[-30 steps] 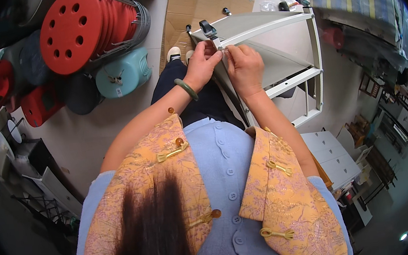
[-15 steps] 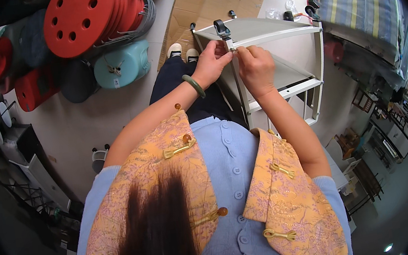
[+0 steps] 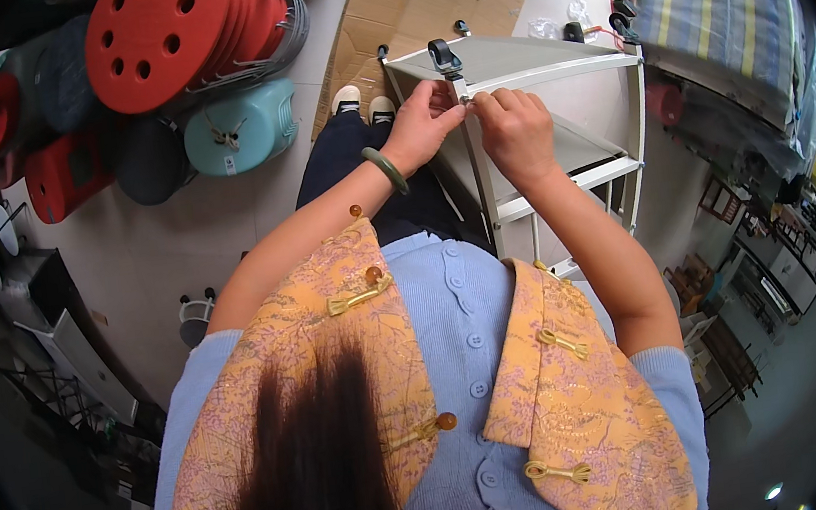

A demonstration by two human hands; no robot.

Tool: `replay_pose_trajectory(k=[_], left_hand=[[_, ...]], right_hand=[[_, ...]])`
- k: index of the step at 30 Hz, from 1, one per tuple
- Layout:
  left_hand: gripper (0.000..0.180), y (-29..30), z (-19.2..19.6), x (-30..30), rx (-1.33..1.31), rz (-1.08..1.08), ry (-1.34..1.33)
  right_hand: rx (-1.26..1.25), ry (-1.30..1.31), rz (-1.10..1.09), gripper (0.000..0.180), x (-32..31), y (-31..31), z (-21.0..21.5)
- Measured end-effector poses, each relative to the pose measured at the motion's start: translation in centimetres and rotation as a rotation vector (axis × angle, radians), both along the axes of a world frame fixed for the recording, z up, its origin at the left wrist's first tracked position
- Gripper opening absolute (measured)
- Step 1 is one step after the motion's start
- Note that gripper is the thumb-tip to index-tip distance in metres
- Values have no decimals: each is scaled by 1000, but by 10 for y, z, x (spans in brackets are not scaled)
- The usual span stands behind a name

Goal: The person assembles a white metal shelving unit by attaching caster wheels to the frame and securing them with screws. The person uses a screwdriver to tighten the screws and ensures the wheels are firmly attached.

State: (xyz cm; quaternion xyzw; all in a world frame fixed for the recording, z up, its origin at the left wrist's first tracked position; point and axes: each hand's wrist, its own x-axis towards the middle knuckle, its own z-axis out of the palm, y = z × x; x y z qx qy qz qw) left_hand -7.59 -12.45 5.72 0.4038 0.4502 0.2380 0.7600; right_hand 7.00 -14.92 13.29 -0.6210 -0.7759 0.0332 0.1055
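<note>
A white metal cart with its wheels uppermost stands in front of me, its near post (image 3: 486, 181) between my hands. A black caster (image 3: 444, 55) tops that post, and a grey shelf panel (image 3: 531, 52) spans the frame. My left hand (image 3: 422, 132), below a green bangle (image 3: 386, 171), is closed round the post just under the caster. On the post's other side, my right hand (image 3: 518, 137) has its fingers pinched together at the corner joint. Whatever small piece lies in that pinch is too hidden to name.
Flattened cardboard (image 3: 400, 4) with a few small screws lies beyond the cart. Red stools (image 3: 157, 42) are stacked at the far left, by a teal stool (image 3: 248, 127). A striped mattress (image 3: 717, 8) in plastic is at the far right.
My right elbow has swung outward to the right, and the right hand has turned slightly at the same joint. My left hand keeps its place on the post.
</note>
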Motion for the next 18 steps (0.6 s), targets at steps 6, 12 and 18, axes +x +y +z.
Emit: replay_pose_trajectory(k=[6,12,18], left_hand=[[32,8,1,-6,-34,-84,-26],[31,8,-1,-6,-29,-90,0],[30,9,0,-6,-43,-73,-6]], right_hand=[[-81,111,-57,5,-1,-3,-4],[-157,371,-215,7,-6,-11,-13],[-115,436,-391,12,-23,-13,-16]])
